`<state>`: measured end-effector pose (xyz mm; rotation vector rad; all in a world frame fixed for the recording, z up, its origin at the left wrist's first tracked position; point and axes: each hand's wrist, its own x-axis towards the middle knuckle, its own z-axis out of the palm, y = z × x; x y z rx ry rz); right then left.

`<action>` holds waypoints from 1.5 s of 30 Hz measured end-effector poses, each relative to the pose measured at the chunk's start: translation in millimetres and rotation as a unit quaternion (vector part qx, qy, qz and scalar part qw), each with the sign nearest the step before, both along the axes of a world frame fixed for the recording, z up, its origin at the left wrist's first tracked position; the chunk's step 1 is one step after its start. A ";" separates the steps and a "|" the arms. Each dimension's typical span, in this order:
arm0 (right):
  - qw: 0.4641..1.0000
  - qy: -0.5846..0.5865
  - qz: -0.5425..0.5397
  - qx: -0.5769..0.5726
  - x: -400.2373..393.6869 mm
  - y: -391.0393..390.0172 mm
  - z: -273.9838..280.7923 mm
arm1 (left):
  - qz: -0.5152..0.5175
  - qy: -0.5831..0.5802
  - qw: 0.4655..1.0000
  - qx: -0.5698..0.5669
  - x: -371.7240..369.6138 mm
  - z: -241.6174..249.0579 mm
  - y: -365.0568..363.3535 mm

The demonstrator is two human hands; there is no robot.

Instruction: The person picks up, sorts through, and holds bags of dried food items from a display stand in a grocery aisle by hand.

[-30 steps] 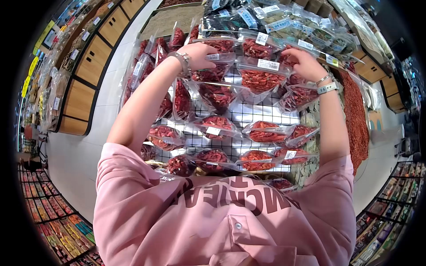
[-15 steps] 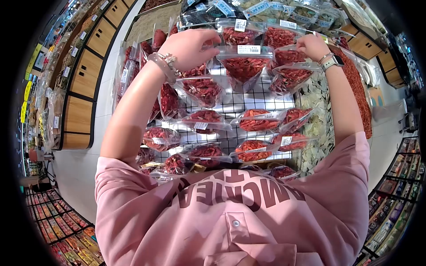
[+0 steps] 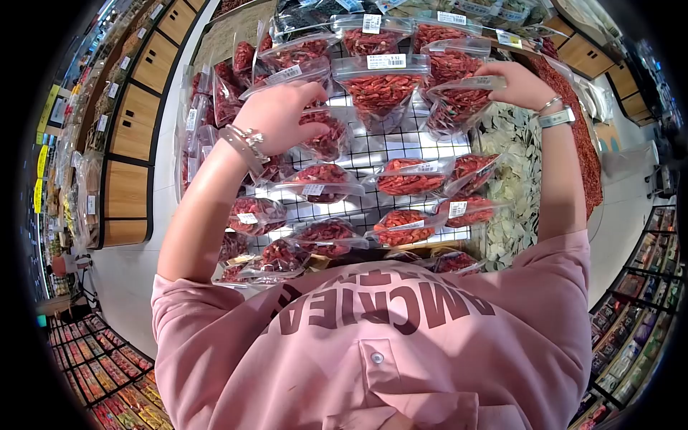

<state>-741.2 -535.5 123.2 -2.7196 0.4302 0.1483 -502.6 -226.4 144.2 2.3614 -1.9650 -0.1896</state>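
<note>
Clear zip bags of dried red chillies stand and lie on a white surface under a black wire grid [image 3: 362, 147]. My left hand [image 3: 276, 118] is at the left rows, thumb and fingers apart, close around the top of a chilli bag [image 3: 326, 137]. Behind its knuckles leans another bag with a label strip [image 3: 287, 74]. At the right, the fingers of my right hand [image 3: 522, 86] are closed on the zip top of a chilli bag [image 3: 456, 107]; the thumb is partly hidden. Between my hands a labelled chilli bag [image 3: 380, 89] stands upright.
Pale dried leaves [image 3: 505, 165] lie along the right of the grid, with a heap of red flakes [image 3: 573, 143] beyond. More chilli bags [image 3: 405, 228] lie nearer my body. Wooden cabinets [image 3: 131, 125] stand across the aisle at left. Dark packaged goods [image 3: 308, 16] are at the back.
My left hand has moved left and towards me, away from the upright middle bag. My right hand has come slightly nearer, onto the front right bag's top. The view has shifted slightly.
</note>
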 end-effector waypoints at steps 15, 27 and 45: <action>0.980 -0.139 -0.067 -0.122 -23.2 1.2 -41.7 | 0.088 -0.125 0.988 0.017 28.3 -33.1 8.8; 0.963 -0.235 0.006 -0.135 33.8 66.3 -1.3 | 0.096 -0.078 0.991 -0.043 25.2 -43.0 25.9; 0.988 -0.119 0.096 -0.030 123.6 75.5 -33.0 | 0.145 -0.078 0.985 -0.041 35.7 -49.4 35.0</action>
